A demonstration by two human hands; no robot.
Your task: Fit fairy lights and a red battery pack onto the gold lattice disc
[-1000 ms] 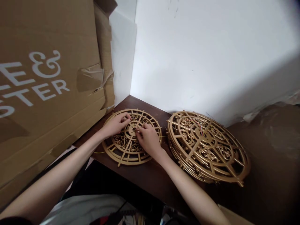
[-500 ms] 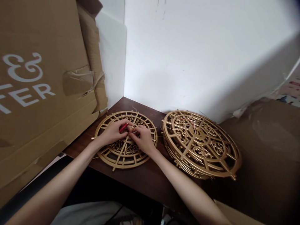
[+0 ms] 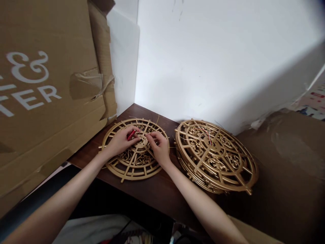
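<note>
A round gold openwork frame with scrollwork and spokes lies flat on the dark brown table. My left hand is over its left half, fingers closed around a small red object, whose kind I cannot make out. Over the right half, my right hand pinches a thin wire between thumb and fingertips. The wire runs between the two hands above the frame's centre hub. Another thin wire sticks up past the far rim.
A stack of similar gold frames, with loose coloured wires on top, stands on the right. A large cardboard box rises at the left. Behind is a white wall. More brown cardboard is at the right.
My hands have moved apart, the right one shifting slightly right and up. The frame's hub and the wire between my hands show more clearly. A wire now stands up at the far rim.
</note>
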